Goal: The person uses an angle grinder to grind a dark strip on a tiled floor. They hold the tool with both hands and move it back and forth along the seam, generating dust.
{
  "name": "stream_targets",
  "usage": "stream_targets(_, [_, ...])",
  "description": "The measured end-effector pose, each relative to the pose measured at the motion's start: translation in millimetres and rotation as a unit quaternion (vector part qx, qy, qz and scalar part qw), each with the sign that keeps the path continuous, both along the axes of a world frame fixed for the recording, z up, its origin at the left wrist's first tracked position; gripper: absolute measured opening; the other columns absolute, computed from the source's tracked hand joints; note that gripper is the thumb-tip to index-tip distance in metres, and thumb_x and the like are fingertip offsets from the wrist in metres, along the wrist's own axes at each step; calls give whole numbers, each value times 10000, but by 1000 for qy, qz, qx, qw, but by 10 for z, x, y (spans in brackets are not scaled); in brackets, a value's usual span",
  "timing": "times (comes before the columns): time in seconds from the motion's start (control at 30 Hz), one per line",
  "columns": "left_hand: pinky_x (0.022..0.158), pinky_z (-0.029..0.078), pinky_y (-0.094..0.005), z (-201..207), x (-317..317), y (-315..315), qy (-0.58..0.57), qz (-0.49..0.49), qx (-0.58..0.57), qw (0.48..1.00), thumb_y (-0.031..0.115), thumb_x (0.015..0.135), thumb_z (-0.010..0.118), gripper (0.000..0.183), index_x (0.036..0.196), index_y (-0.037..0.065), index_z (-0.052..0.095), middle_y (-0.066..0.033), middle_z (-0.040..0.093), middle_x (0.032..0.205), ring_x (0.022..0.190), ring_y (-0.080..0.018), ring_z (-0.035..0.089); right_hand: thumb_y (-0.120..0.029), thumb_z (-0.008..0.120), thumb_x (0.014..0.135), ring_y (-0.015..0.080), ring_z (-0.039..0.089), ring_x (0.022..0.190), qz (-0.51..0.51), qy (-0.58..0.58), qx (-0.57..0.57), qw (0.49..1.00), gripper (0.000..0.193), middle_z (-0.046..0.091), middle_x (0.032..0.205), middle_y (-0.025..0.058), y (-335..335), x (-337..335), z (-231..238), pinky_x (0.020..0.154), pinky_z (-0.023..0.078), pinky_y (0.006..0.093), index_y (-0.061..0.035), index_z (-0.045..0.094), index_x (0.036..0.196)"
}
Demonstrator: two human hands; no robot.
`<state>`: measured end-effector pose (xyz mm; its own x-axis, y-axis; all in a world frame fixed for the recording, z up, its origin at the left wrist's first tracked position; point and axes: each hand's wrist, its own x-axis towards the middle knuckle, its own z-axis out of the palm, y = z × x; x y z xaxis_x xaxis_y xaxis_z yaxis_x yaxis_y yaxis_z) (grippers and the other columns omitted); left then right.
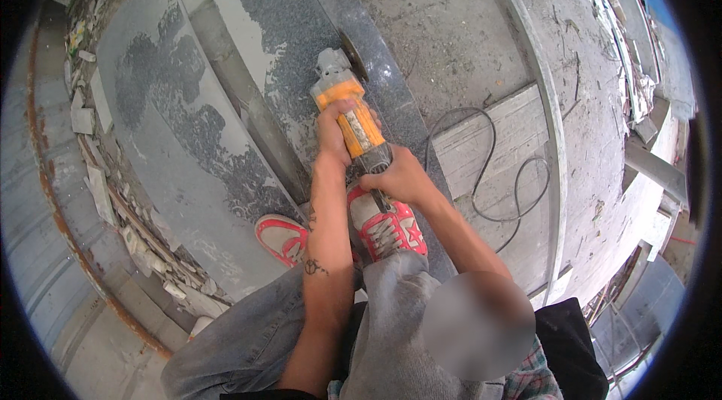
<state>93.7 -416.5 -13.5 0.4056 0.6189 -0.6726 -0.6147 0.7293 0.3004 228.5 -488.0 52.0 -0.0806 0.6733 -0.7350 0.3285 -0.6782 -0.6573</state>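
Observation:
An angle grinder (362,129) with an orange body and a grey metal head lies across the middle of the view, pointing away from me. My left hand (332,135) is wrapped round its orange body from the left, fingertips showing on the far side. At the rear end, my right hand (404,176) grips the dark tail of the tool. The grinder's disc (353,58) stands edge-on at the right of the head, over a dark speckled stone slab (391,91). Whether the disc touches the stone or spins, I cannot tell.
A grey cable (494,140) loops over the ground at right, by a pale board (496,140). Grey-coated slabs (143,99) lie at left. Red-and-white shoes (383,227) rest close below the grinder. Broken stone pieces (101,193) line the left; a long rail (553,136) curves at right.

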Motion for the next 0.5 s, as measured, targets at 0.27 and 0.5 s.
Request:
stream_targets(0.27, [627, 559, -426, 46, 71, -131, -17, 23, -7, 1000, 270, 734, 597, 435, 1064, 1, 509, -159, 590, 783, 670, -290, 633, -271, 778, 560, 272, 664, 755, -6, 5, 18, 1000, 522, 669, 807, 186, -150, 33, -36, 728, 518, 360, 38, 633, 955])
stream_targets(0.5, [648, 546, -434, -21, -13, 135, 7, 1, -1, 1000, 324, 720, 621, 467, 1029, -10, 516, -142, 585, 794, 700, -286, 628, -270, 775, 567, 264, 668, 738, -20, 28, -10, 999, 497, 673, 806, 185, 110, -18, -61, 710, 521, 357, 37, 635, 933])
